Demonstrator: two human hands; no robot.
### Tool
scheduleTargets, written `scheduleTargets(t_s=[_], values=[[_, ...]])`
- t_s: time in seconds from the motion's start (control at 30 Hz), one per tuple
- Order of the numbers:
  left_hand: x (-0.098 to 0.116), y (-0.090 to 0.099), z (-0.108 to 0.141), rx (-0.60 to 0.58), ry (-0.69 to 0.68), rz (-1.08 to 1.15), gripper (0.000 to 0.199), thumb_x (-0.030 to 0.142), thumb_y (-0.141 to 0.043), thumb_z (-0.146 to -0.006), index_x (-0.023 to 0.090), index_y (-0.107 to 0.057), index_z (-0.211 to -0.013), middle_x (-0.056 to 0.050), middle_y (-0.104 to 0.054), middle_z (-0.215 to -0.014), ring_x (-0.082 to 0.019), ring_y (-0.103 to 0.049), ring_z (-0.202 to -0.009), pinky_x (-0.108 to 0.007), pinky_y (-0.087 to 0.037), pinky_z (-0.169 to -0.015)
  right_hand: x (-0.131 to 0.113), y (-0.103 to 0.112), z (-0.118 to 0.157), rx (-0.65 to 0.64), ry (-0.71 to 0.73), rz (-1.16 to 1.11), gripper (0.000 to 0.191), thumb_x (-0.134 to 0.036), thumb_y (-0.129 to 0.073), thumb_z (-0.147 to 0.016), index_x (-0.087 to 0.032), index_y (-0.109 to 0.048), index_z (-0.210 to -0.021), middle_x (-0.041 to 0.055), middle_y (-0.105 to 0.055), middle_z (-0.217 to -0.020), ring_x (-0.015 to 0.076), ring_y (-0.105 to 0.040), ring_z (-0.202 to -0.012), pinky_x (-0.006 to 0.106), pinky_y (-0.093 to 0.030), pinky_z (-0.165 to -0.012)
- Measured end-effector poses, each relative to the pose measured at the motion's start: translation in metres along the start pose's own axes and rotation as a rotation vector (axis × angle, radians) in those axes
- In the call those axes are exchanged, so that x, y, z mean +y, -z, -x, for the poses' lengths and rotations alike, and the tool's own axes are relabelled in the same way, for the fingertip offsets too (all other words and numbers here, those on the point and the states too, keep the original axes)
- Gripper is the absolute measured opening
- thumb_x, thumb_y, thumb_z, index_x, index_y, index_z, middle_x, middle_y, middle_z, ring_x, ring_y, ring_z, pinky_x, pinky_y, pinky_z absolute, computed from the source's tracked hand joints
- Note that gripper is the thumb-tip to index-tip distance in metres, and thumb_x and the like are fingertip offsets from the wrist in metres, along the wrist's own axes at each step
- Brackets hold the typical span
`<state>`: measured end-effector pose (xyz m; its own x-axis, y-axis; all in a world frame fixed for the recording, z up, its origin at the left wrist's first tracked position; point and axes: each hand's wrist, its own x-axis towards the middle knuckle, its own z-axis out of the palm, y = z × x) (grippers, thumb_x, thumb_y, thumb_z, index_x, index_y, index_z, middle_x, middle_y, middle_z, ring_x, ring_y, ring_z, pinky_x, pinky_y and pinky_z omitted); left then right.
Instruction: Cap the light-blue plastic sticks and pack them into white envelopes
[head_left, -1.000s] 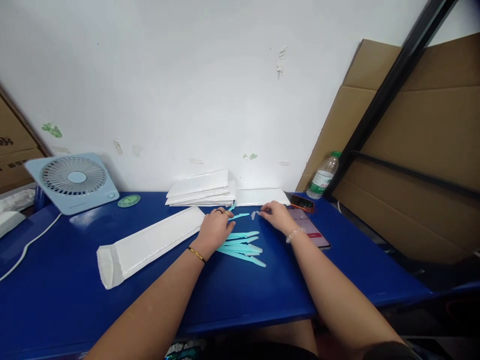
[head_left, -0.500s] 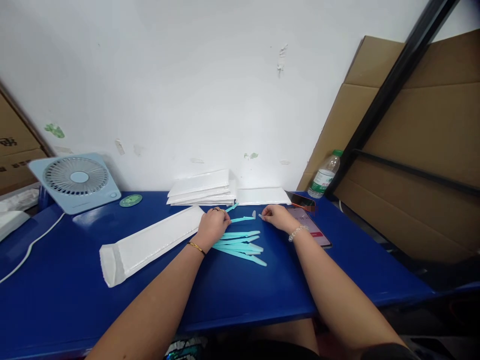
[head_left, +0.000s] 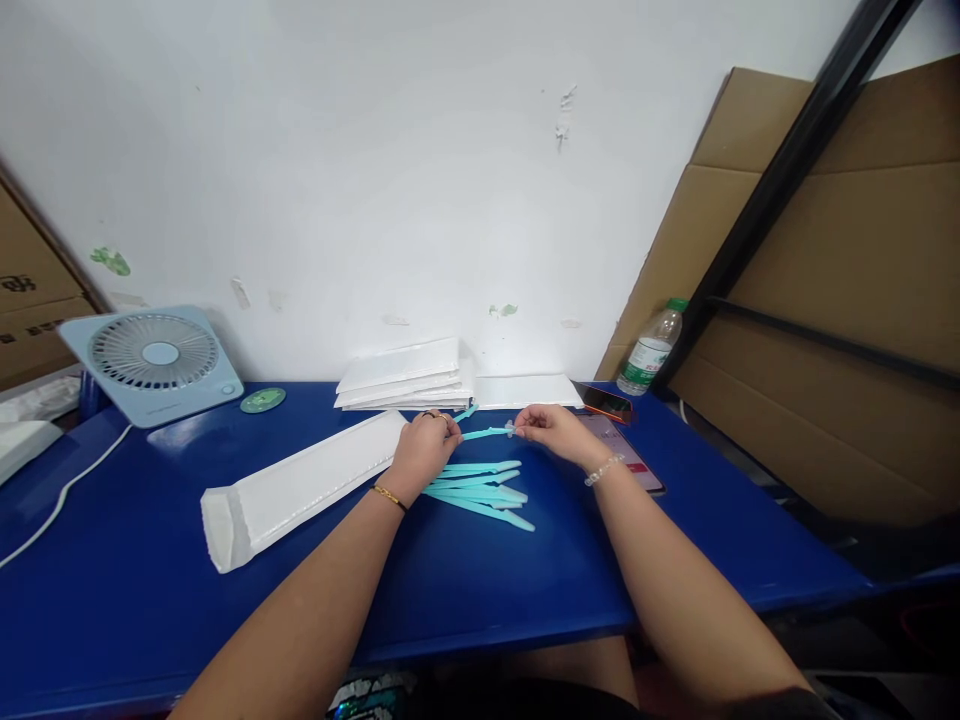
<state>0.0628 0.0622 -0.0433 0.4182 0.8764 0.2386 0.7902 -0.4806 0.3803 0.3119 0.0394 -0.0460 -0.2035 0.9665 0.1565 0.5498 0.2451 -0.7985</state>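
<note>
My left hand point(head_left: 429, 445) pinches a turquoise eyebrow razor point(head_left: 484, 434), whose blade end points right. My right hand point(head_left: 553, 434) is closed, fingertips together, on a small clear cap point(head_left: 512, 428) at the razor's blade end. I cannot tell whether the cap is on the blade or only beside it. Just below, several more turquoise razors point(head_left: 480, 492) lie fanned out on the blue table. Another turquoise piece point(head_left: 466, 412) sticks out behind my left fingers. A long white padded envelope point(head_left: 307, 485) lies left of my left hand, partly hidden by it.
White envelopes point(head_left: 405, 375) are stacked against the wall, with a flat white one point(head_left: 525, 391) beside them. Right of my right hand are a tablet-like device point(head_left: 634, 462), a phone point(head_left: 606, 403) and a bottle point(head_left: 651, 350). A blue fan point(head_left: 157, 360) and a round green disc point(head_left: 262, 400) are at the left.
My right hand has moved left with the clear cap, closing the gap to the razor's blade end. My left hand still holds the razor in nearly the same place.
</note>
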Motion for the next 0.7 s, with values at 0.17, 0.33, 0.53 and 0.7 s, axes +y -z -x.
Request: scheduleTargets(t_s=[0.17, 0.33, 0.53, 0.7], values=[[0.004, 0.004, 0.003, -0.023, -0.049, 0.043, 0.014, 0.029, -0.054, -0.080, 0.021, -0.065, -0.078, -0.003, -0.065, -0.087, -0.019, -0.059, -0.085, -0.028, -0.043, -0.072, -0.006, -0.007, 0.001, -0.079, -0.001, -0.003, 0.023, -0.034, -0.061, -0.074, -0.013, -0.065, -0.084, 0.0026, -0.064, -0.073, 0.0123, -0.054, -0.064, 0.024, -0.044, -0.062], [0.002, 0.010, 0.004, -0.171, -0.030, 0.109, 0.020, 0.038, -0.055, -0.079, 0.022, -0.066, -0.080, -0.001, -0.066, -0.084, -0.017, -0.060, -0.078, -0.026, -0.044, -0.067, -0.006, -0.004, 0.003, -0.189, 0.029, 0.060, 0.022, -0.032, -0.059, -0.078, -0.014, -0.067, -0.086, 0.0034, -0.065, -0.076, 0.0133, -0.056, -0.067, 0.025, -0.046, -0.066], [-0.008, 0.001, -0.006, 0.036, 0.077, -0.118, 0.029, 0.035, -0.052, -0.082, 0.022, -0.062, -0.105, -0.007, -0.063, -0.110, -0.026, -0.053, -0.106, -0.034, -0.041, -0.083, 0.011, -0.005, -0.007, 0.035, 0.190, 0.401, 0.027, -0.008, -0.055, -0.075, -0.018, -0.067, -0.097, 0.0065, -0.062, -0.101, 0.0145, -0.057, -0.083, 0.028, -0.043, -0.080], [-0.011, -0.003, -0.008, -0.044, 0.064, -0.106, 0.015, 0.027, -0.050, -0.082, 0.024, -0.065, -0.084, -0.002, -0.067, -0.092, -0.022, -0.058, -0.095, -0.032, -0.041, -0.080, 0.019, -0.011, -0.013, 0.040, 0.117, 0.435, 0.012, -0.013, -0.057, -0.077, -0.016, -0.067, -0.083, 0.0034, -0.060, -0.082, 0.0123, -0.055, -0.070, 0.024, -0.044, -0.069]])
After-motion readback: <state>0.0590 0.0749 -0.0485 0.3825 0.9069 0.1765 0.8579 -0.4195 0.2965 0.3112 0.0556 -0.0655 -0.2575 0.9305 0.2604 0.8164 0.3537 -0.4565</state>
